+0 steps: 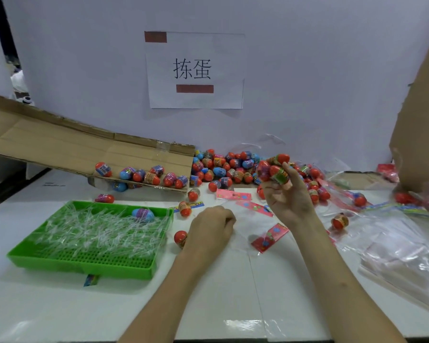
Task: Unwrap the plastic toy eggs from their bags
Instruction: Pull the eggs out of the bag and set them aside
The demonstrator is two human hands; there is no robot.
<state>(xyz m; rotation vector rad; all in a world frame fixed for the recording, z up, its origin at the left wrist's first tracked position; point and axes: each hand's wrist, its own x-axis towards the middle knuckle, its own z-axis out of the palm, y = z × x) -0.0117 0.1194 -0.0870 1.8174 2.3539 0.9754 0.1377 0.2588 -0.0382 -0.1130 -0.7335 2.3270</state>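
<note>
Right hand (286,194) raised mid-table, fingers curled round a cluster of toy eggs (274,169); can't tell if they're bagged. Left hand (212,226) knuckles-up on the white table (109,313), fingers curled; can't tell if it holds anything. Loose egg pile (223,167) far centre. Green tray (84,264) near left, empty clear bags (394,243) right.

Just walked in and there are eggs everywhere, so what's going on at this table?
A person is unpacking toy eggs. Their right hand holds up a cluster of eggs, seemingly still in clear wrap, while the left hand rests curled on the table; whether it grips anything is unclear. A big pile of loose eggs sits at the back, and emptied bags lie to the right.
</note>
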